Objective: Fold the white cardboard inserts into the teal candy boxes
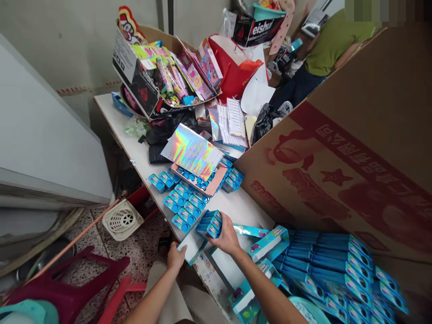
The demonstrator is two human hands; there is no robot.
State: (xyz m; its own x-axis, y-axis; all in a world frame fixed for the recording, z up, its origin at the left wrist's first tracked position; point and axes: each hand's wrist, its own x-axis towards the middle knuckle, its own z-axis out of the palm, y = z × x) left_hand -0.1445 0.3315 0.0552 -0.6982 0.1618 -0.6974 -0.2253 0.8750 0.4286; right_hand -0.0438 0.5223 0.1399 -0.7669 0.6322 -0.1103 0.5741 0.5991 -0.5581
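My right hand [228, 237] is closed round a bundle of small blue boxes [209, 223] with printed faces, above the table's near edge. My left hand [176, 257] pinches the rim of an open blue carton [193, 246] with a white inside. The bundle is at the carton's far end; whether its base rests inside I cannot tell. Just beyond, rows of small blue packs [184, 204] with round recesses lie on the white table [232, 204]. Several blue printed cartons [270, 245] sit to the right of my right hand.
A large cardboard box [324, 175] walls off the right, with stacked blue cartons [324, 261] before it. A pink tray [216, 182] of blue pieces sits under a shiny holographic sheet [192, 150]. Plastic stools [74, 283] stand lower left. A person in green [337, 40] is behind.
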